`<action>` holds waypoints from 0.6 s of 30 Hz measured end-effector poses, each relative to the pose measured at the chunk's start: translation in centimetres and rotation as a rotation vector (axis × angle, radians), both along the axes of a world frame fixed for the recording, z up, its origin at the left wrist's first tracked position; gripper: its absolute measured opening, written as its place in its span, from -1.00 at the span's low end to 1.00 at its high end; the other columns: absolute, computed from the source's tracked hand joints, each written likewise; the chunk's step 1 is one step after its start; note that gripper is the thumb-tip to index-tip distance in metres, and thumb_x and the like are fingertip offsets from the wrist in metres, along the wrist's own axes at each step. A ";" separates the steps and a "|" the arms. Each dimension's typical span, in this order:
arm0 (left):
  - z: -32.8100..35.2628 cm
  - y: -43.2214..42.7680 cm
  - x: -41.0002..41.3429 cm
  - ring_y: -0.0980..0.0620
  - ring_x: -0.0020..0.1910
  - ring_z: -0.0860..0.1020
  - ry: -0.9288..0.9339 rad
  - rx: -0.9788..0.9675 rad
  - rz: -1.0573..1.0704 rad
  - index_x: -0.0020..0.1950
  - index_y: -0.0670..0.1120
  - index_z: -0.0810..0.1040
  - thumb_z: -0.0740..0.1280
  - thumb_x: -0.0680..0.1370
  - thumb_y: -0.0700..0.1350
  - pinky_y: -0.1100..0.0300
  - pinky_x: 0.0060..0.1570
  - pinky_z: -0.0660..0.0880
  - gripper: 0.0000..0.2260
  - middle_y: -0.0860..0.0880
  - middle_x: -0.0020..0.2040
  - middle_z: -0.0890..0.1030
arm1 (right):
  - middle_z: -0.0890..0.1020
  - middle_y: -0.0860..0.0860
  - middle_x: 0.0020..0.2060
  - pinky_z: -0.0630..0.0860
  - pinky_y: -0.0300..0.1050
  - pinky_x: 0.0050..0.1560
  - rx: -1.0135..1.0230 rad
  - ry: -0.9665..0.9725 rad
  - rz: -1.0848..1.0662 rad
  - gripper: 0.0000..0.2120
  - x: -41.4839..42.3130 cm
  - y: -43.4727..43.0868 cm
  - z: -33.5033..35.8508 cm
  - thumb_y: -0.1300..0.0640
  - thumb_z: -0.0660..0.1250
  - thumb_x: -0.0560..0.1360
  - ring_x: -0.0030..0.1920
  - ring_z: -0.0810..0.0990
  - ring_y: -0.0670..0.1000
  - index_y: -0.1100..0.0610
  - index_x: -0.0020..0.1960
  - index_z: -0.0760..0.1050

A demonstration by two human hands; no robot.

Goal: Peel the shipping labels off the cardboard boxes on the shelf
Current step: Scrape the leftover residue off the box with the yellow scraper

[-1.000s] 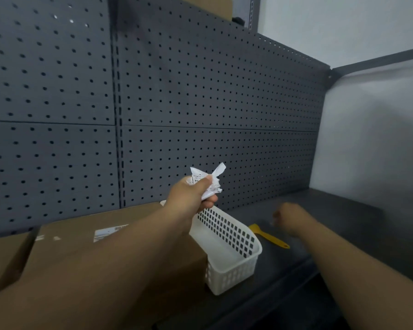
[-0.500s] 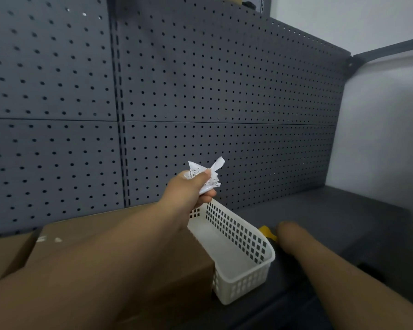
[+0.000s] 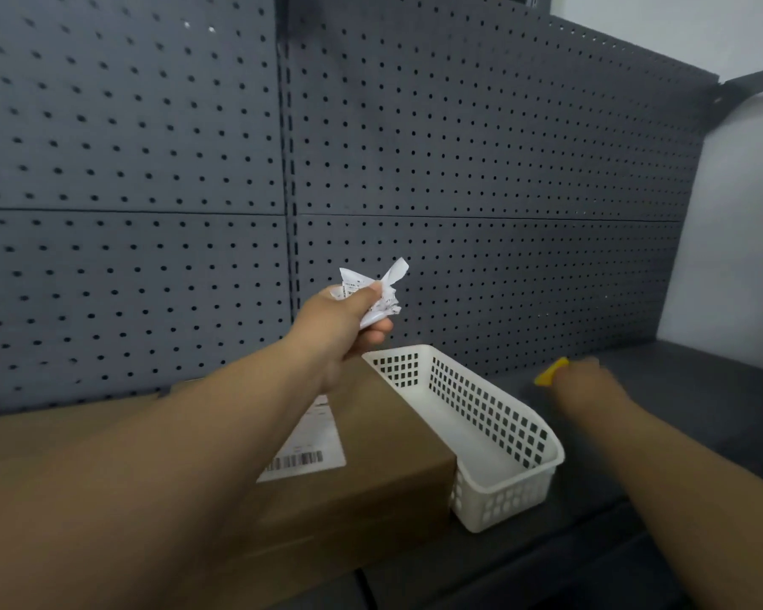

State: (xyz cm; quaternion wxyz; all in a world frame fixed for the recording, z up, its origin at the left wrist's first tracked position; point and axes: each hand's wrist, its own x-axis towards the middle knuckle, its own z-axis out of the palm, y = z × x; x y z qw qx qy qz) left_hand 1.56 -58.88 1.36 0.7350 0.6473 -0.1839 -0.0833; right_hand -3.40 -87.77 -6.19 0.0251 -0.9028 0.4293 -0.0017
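The white basket (image 3: 494,508) shows only its bare floor. Above its far end, the left hand (image 3: 344,319) squeezes a crumpled label (image 3: 382,292). A cardboard box (image 3: 384,442) touches the basket's left side. Its shipping label (image 3: 313,446) runs front to back, with the barcode nearest, and the arm hides part of it. Right of the basket, the right hand (image 3: 578,380) is blurry at a yellow tool (image 3: 549,375), and I cannot tell its grip.

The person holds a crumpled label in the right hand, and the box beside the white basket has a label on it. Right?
Not quite. The head view shows the crumpled label in the left hand, not the right. The right hand is blurred, near a yellow tool. The rest holds: the cardboard box beside the white basket has a shipping label on it.
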 end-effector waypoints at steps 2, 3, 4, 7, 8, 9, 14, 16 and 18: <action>0.7 2.2 0.2 0.17 -0.57 0.48 -0.009 -0.002 0.039 -0.10 -0.08 0.51 0.30 0.59 -0.02 0.33 -0.41 0.50 -0.85 0.04 -0.51 0.58 | 0.44 0.28 0.22 0.41 0.01 -0.01 -0.051 -0.180 0.064 -0.70 0.2 1.3 2.3 0.22 0.10 0.58 0.18 0.46 0.25 0.35 0.23 0.40; 1.0 3.4 0.2 0.17 -0.58 0.47 -0.015 -0.008 0.059 -0.10 -0.07 0.51 0.29 0.59 -0.02 0.33 -0.40 0.50 -0.85 0.05 -0.52 0.57 | 0.49 0.27 0.15 0.37 -0.03 -0.08 -0.100 -0.243 0.102 -0.74 0.4 2.2 3.4 0.24 0.10 0.57 0.13 0.48 0.25 0.35 0.15 0.43; 1.3 4.8 0.2 0.17 -0.57 0.47 -0.021 -0.014 0.078 -0.11 -0.07 0.51 0.29 0.60 -0.03 0.32 -0.37 0.49 -0.85 0.05 -0.52 0.56 | 0.50 0.26 0.09 0.37 -0.04 -0.09 -0.127 -0.275 0.131 -0.76 0.5 3.4 4.5 0.22 0.10 0.57 0.12 0.48 0.25 0.34 0.10 0.44; 1.9 9.1 0.2 0.16 -0.55 0.46 -0.030 -0.043 0.146 -0.11 -0.08 0.51 0.29 0.59 -0.04 0.30 -0.32 0.49 -0.86 0.04 -0.52 0.55 | 0.43 0.17 -0.27 0.40 -0.07 -0.04 -0.226 -0.257 0.253 -0.58 0.8 8.9 8.3 -0.01 0.00 0.65 -0.04 0.47 0.18 0.26 -0.19 0.39; 2.1 10.7 0.2 0.15 -0.53 0.46 -0.034 -0.056 0.172 -0.10 -0.08 0.51 0.30 0.59 -0.04 0.29 -0.31 0.48 -0.86 0.04 -0.53 0.55 | 0.33 0.12 -0.38 0.37 -0.11 -0.18 -0.243 -0.251 0.303 -0.53 1.2 11.0 9.2 -0.04 -0.03 0.65 -0.20 0.43 0.12 0.20 -0.30 0.32; 2.2 12.4 0.2 0.15 -0.52 0.45 -0.040 -0.065 0.197 -0.11 -0.08 0.51 0.30 0.59 -0.05 0.30 -0.30 0.48 -0.86 0.04 -0.53 0.55 | 0.27 0.09 -0.43 0.28 -0.14 -0.33 -0.266 -0.244 0.364 -0.53 1.3 13.2 10.1 -0.04 -0.04 0.66 -0.34 0.33 0.07 0.15 -0.36 0.26; 2.0 20.9 0.3 0.16 -0.52 0.43 -0.060 -0.054 0.314 -0.11 -0.07 0.51 0.29 0.60 -0.04 0.32 -0.32 0.47 -0.86 0.06 -0.54 0.54 | 0.17 0.07 -0.45 0.08 -0.12 -0.38 -0.188 -0.290 0.802 -0.59 2.1 24.3 11.0 0.00 0.05 0.65 -0.43 0.12 0.02 0.16 -0.31 0.31; 1.5 23.9 0.2 0.17 -0.54 0.43 -0.051 -0.030 0.345 -0.10 -0.06 0.50 0.29 0.59 -0.03 0.32 -0.31 0.47 -0.86 0.07 -0.54 0.54 | 0.23 0.08 -0.43 0.10 -0.13 -0.38 -0.153 -0.271 0.955 -0.65 2.0 28.5 10.8 0.02 0.11 0.64 -0.43 0.16 0.02 0.26 -0.04 0.52; 1.0 26.4 0.1 0.17 -0.52 0.44 -0.037 -0.016 0.358 -0.10 -0.06 0.50 0.28 0.60 -0.02 0.33 -0.32 0.48 -0.86 0.07 -0.53 0.54 | 0.31 0.06 -0.42 0.12 -0.14 -0.38 -0.152 -0.214 1.082 -0.70 1.8 32.2 10.4 0.01 0.15 0.62 -0.42 0.24 0.01 0.20 0.09 0.55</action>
